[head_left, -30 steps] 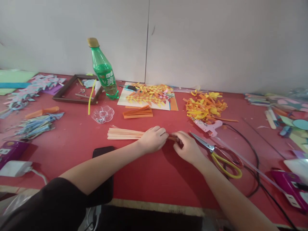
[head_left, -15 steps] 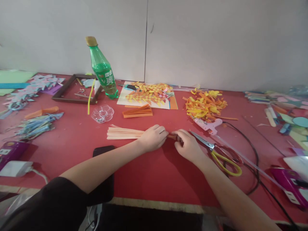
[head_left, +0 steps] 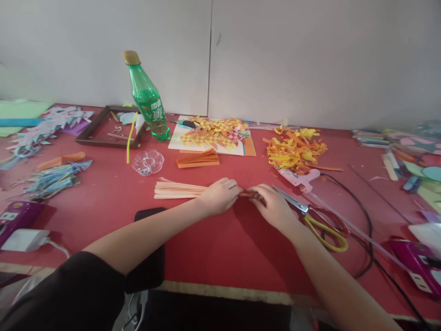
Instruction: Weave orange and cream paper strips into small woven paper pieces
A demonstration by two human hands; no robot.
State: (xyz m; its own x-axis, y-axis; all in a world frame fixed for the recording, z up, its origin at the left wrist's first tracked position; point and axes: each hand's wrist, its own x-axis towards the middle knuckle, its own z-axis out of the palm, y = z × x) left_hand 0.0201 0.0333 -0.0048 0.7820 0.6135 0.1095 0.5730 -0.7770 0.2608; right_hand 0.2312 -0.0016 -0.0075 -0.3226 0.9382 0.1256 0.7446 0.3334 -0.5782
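Note:
My left hand (head_left: 220, 196) is closed at the middle of the work area, its fingertips around one end of a thin orange-brown paper strip (head_left: 245, 194). At the strip's other end, the thumb and fingers of my right hand (head_left: 270, 202) pinch it; most of the strip is hidden by my fingers. A fanned bundle of pale peach paper strips (head_left: 179, 189) lies flat, running up to my left hand and partly behind it. Just right of my right hand rest scissors (head_left: 310, 216) with red and yellow handles, blades a little apart.
Behind my hands lie folded orange paper (head_left: 198, 159), a woven yellow-orange piece (head_left: 213, 133) and a pile of curled strips (head_left: 296, 147). A pink glue gun (head_left: 301, 178) trails a cable at right. A green bottle (head_left: 149, 103), clear tray (head_left: 148, 162) and phone (head_left: 151, 257) are leftward.
My right hand's fingers have closed in and lowered onto the strip, its thumb tucking toward the fingertips. My left hand stays nearly in place.

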